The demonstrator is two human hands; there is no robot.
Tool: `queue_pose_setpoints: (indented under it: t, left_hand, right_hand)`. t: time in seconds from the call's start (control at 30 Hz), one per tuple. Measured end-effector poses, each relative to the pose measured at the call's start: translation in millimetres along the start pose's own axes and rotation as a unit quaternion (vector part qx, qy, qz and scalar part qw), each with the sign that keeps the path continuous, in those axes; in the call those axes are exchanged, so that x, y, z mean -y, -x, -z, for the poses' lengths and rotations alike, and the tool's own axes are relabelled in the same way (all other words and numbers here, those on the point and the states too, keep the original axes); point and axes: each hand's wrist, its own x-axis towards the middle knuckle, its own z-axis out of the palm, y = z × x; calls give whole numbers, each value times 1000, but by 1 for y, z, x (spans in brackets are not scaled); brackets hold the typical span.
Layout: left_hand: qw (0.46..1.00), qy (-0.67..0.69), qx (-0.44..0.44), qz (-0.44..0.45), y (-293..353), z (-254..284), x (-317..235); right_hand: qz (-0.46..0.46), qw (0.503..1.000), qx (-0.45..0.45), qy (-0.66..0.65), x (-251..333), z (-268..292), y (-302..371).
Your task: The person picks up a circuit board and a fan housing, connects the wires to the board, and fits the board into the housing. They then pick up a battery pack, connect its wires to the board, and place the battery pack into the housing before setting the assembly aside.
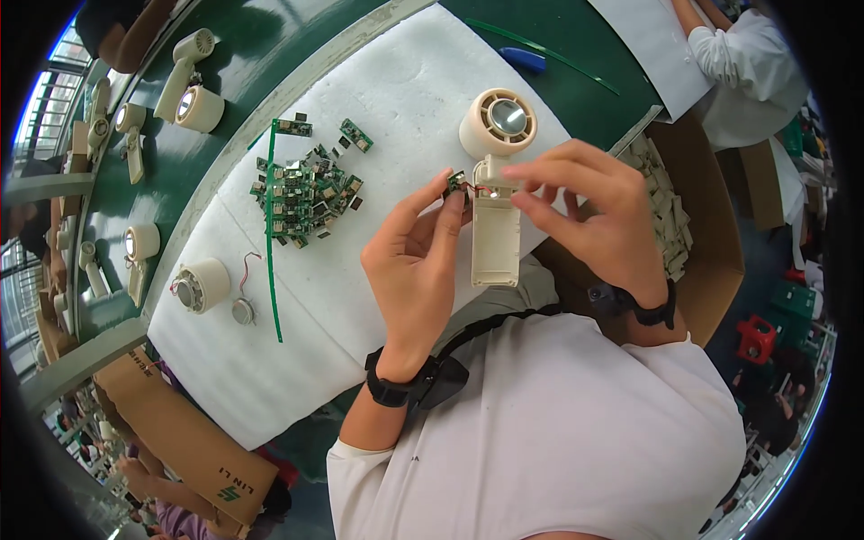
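A cream handheld fan lies in front of me, its round head (500, 123) at the far end and its hollow handle (496, 243) open toward me. My left hand (418, 252) pinches a small green circuit board (456, 184) between thumb and finger, beside the handle's top. Thin red wires (484, 189) run from the board into the handle. Just right of those wires is my right hand (589, 211), its thumb and forefinger apart over the handle's neck. I see nothing held in it.
Loose circuit boards (310, 193) are heaped on the white foam sheet (360, 297), near a green strip (274, 270). At left lie a motor with wires (242, 310) and another fan head (202, 285). A carton of cream parts (661, 207) stands at right; a blue tool (523, 59) lies beyond.
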Motion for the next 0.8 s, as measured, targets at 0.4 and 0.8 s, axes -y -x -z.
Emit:
queue_pose_setpoints:
  t: [0.4, 0.8]
  left_hand:
    - [996, 47, 70, 34, -8, 5, -3]
    - [989, 69, 117, 62, -13, 10, -3]
  right_hand:
    - [113, 992, 56, 3, -23, -16, -16]
    - [90, 988, 129, 5, -17, -6, -18]
